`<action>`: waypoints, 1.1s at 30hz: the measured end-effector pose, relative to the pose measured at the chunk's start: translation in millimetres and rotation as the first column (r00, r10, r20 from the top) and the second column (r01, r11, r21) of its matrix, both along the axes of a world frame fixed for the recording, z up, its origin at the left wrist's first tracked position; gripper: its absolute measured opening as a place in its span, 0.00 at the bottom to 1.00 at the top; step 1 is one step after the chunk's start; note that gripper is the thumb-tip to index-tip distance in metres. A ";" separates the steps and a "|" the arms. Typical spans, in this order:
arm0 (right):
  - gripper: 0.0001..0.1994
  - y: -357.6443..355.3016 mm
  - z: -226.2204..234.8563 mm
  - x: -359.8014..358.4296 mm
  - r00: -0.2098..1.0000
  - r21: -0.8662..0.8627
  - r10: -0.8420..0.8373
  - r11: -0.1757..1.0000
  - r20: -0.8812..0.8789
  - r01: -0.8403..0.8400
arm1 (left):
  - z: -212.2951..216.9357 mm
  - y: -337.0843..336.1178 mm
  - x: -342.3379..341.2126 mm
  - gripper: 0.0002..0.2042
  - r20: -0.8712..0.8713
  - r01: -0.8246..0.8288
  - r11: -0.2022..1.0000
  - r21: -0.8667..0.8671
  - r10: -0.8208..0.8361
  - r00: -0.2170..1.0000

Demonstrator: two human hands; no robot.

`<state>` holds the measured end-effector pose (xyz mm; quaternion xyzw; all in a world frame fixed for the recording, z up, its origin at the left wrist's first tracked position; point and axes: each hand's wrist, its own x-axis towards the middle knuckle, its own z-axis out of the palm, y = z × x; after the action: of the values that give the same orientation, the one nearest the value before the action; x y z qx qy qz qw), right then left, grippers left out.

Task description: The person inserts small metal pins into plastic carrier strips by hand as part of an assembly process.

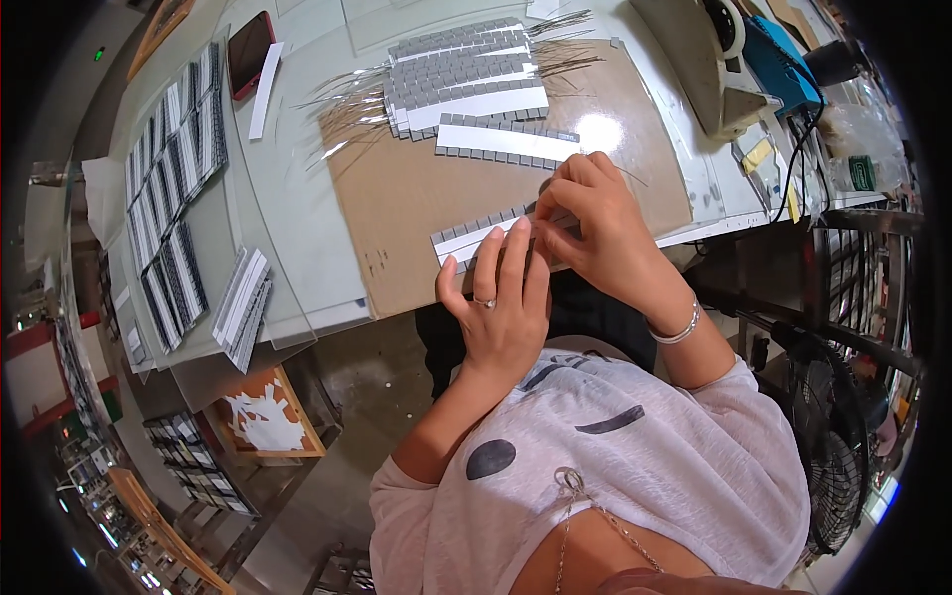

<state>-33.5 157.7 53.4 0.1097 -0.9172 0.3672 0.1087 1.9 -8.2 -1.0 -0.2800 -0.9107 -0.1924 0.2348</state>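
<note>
As I watch from afar, the left hand (503, 307) lies with fingers extended on a white strip edged with grey squares (458, 241), near the brown board's (387, 208) close edge; the right hand (595, 203) is pinched narrow at its far end, on what I cannot tell. I judge this strip unfinished. Beyond it lies a similar loose strip (508, 141), then a layered pile of strips (461, 74) with thin strands (342, 91) fanning out, which I take as done; how many remain, I cannot tell. On the glass-covered table (307, 35) I see a phone (251, 55) and rows of striped strips (178, 188); beyond, a wood-rimmed tray (315, 436) of white scraps and a black fan (833, 446)
</note>
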 end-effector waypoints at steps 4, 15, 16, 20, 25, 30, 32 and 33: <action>0.10 6.3 -1.8 10.1 0.993 -0.067 -0.054 0.997 -0.103 0.047 | -0.4 -1.6 0.5 0.14 0.020 0.002 0.999 -0.034 -0.001 1.000; 0.18 21.5 -7.7 31.9 0.970 0.244 0.015 0.969 -0.241 0.046 | 7.3 -1.1 -1.2 0.19 0.052 0.018 0.999 -0.051 -0.015 0.999; 0.18 21.1 -7.6 32.3 0.962 0.266 0.015 0.962 -0.273 0.061 | 9.2 -1.4 -0.8 0.18 0.060 0.026 0.998 -0.063 -0.022 0.998; 0.14 21.5 -13.9 27.8 0.956 0.297 0.069 0.955 -0.285 0.019 | 6.4 -4.4 -2.1 0.18 0.064 0.027 0.991 -0.129 -0.019 0.998; 0.17 64.0 -0.5 13.5 0.896 0.225 -0.054 0.960 -0.441 0.168 | 11.3 -12.7 0.9 0.21 0.088 0.046 0.985 -0.165 -0.032 0.996; 0.10 197.4 43.0 -3.7 0.641 0.210 -0.528 0.657 -0.558 0.724 | 10.0 -9.1 0.4 0.24 0.072 0.084 0.986 -0.141 -0.075 0.995; 0.11 235.9 42.0 -9.5 0.780 -0.015 -0.616 0.786 -0.112 0.618 | 9.0 -7.9 -0.6 0.24 0.071 0.087 0.987 -0.138 -0.078 0.994; 0.12 240.3 47.8 -12.7 0.834 -0.236 -0.525 0.800 0.169 0.552 | 8.4 -7.7 -0.6 0.24 0.074 0.087 0.987 -0.134 -0.078 0.994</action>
<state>-46.1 398.0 101.2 -0.1893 -0.8545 0.4495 0.1788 1.3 -15.9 7.4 -0.3262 -0.9170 -0.1482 0.1755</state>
